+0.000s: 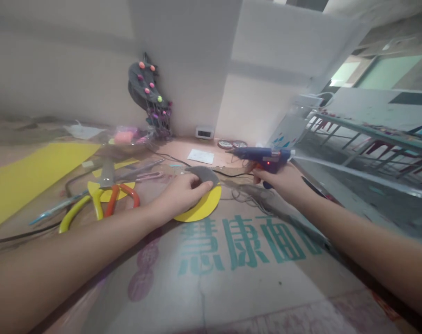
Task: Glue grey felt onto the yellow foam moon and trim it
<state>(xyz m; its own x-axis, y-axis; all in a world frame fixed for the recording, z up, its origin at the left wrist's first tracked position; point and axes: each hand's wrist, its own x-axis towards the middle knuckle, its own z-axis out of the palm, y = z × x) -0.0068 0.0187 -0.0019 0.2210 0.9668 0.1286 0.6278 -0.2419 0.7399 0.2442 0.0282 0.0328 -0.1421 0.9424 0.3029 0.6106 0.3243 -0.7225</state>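
Observation:
My left hand rests on a yellow foam disc lying on a cardboard sheet, its fingers pressed on a grey curved foam piece that lies across the disc. My right hand is wrapped round the handle of a blue hot glue gun. The gun is held level above the table with its nozzle pointing left, a little right of the grey piece. A red light glows on the gun's body.
Scissors with orange handles and scissors with yellow handles lie at the left, near a yellow foam sheet. A dark foam ornament with coloured pompoms leans in the corner. A cable, a white card and metal racks lie beyond.

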